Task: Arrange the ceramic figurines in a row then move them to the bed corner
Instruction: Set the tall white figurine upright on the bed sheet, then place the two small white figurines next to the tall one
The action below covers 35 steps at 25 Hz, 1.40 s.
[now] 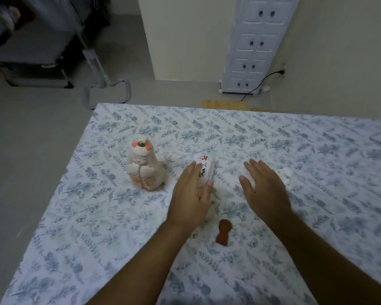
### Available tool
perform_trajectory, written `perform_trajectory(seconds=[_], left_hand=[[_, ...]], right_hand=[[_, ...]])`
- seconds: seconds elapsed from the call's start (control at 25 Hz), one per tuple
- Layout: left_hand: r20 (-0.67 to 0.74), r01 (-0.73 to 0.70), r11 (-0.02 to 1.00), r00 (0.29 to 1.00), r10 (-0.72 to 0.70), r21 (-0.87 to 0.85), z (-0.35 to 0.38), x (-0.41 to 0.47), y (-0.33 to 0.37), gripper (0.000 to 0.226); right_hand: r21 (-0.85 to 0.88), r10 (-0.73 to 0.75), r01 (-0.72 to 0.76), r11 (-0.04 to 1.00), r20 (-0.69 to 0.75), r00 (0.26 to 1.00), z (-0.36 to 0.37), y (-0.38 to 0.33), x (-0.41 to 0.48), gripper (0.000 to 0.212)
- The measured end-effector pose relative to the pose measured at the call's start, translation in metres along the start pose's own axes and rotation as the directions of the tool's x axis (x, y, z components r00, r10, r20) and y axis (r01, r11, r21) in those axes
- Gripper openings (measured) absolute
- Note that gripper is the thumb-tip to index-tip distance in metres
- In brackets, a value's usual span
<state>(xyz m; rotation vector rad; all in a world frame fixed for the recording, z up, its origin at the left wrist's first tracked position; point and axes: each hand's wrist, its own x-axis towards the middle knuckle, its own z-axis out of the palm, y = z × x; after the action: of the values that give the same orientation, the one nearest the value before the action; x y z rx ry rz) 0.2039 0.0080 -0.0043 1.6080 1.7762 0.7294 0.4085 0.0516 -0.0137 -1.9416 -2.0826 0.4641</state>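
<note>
Three figurines show clearly on the floral bed sheet point(119, 216). A cream cat-like figurine point(143, 167) with pink ears stands upright at the left. To its right is a white figurine point(204, 164) with red and green painted marks; my left hand point(189, 194) wraps it, fingers on its left side and thumb on its right. A small brown figurine point(223, 235) lies nearer me, between my forearms. My right hand point(264, 186) hovers with fingers spread and holds nothing. A blurred small white object point(288, 172) sits just beyond it, partly hidden.
The bed's far-left corner point(101, 106) lies beyond the cat figurine, with grey floor past the left and far edges. A metal chair frame point(106, 89) stands on the floor near that corner. A white drawer cabinet point(255, 45) stands against the far wall.
</note>
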Motion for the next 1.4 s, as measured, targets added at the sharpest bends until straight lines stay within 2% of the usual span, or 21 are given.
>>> perform_trajectory(seconds=[0.16, 0.24, 0.28, 0.36, 0.44, 0.48, 0.56, 0.64, 0.72, 0.84, 0.92, 1.04, 1.16, 1.4], left_hand=[[-0.01, 0.069, 0.963, 0.998, -0.069, 0.26, 0.035, 0.063, -0.011, 0.051], [-0.062, 0.137, 0.933, 0.99, -0.123, 0.332, 0.047, 0.087, -0.024, 0.049], [-0.073, 0.188, 0.914, 0.982, -0.173, 0.36, 0.051, 0.095, -0.031, 0.053], [-0.04, 0.321, 0.871, 0.943, -0.331, 0.371, 0.057, 0.103, -0.038, 0.078], [0.012, 0.407, 0.858, 0.902, -0.432, 0.314, 0.064, 0.103, -0.032, 0.096], [0.016, 0.421, 0.865, 0.897, -0.441, 0.272, 0.067, 0.102, -0.026, 0.096], [-0.018, 0.384, 0.9, 0.921, -0.389, 0.205, 0.065, 0.102, -0.016, 0.086], [0.024, 0.31, 0.922, 0.946, -0.324, 0.233, 0.06, 0.103, -0.005, 0.08], [0.083, 0.197, 0.921, 0.968, -0.238, 0.337, 0.057, 0.101, 0.006, 0.071], [0.113, -0.09, 0.847, 0.993, 0.036, 0.523, 0.062, 0.091, 0.012, 0.057], [0.12, -0.198, 0.785, 0.98, 0.157, 0.588, 0.061, 0.086, 0.001, 0.061], [0.072, -0.264, 0.761, 0.958, 0.276, 0.592, 0.052, 0.084, -0.021, 0.071], [0.081, -0.261, 0.754, 0.96, 0.268, 0.603, 0.044, 0.079, -0.027, 0.064], [0.113, -0.164, 0.791, 0.986, 0.121, 0.589, 0.042, 0.086, -0.014, 0.049]], right_hand=[[-0.035, 0.181, -0.181, 0.983, 0.009, 0.983, -0.015, 0.076, 0.023, 0.05], [0.066, 0.299, -0.3, 0.952, 0.025, 0.954, -0.016, 0.103, 0.034, 0.053], [0.133, 0.365, -0.366, 0.921, 0.036, 0.93, -0.014, 0.114, 0.041, 0.056], [0.199, 0.463, -0.467, 0.862, 0.068, 0.884, -0.006, 0.129, 0.048, 0.065], [0.18, 0.494, -0.51, 0.841, 0.128, 0.86, 0.005, 0.136, 0.05, 0.065], [0.189, 0.483, -0.502, 0.844, 0.139, 0.864, 0.01, 0.138, 0.05, 0.059], [0.268, 0.443, -0.451, 0.851, 0.094, 0.892, 0.014, 0.135, 0.045, 0.049], [0.381, 0.405, -0.398, 0.835, 0.065, 0.912, 0.011, 0.127, 0.042, 0.047], [0.443, 0.369, -0.381, 0.812, 0.118, 0.922, 0.009, 0.117, 0.04, 0.044], [0.469, 0.269, -0.339, 0.816, 0.212, 0.94, 0.012, 0.099, 0.041, 0.049], [0.46, 0.161, -0.246, 0.853, 0.215, 0.963, 0.017, 0.085, 0.045, 0.054], [0.432, 0.055, -0.124, 0.893, 0.169, 0.984, 0.027, 0.071, 0.053, 0.049], [0.413, 0.02, -0.087, 0.907, 0.163, 0.986, 0.036, 0.067, 0.053, 0.04], [0.386, 0.01, -0.073, 0.92, 0.163, 0.987, 0.034, 0.063, 0.05, 0.033]])
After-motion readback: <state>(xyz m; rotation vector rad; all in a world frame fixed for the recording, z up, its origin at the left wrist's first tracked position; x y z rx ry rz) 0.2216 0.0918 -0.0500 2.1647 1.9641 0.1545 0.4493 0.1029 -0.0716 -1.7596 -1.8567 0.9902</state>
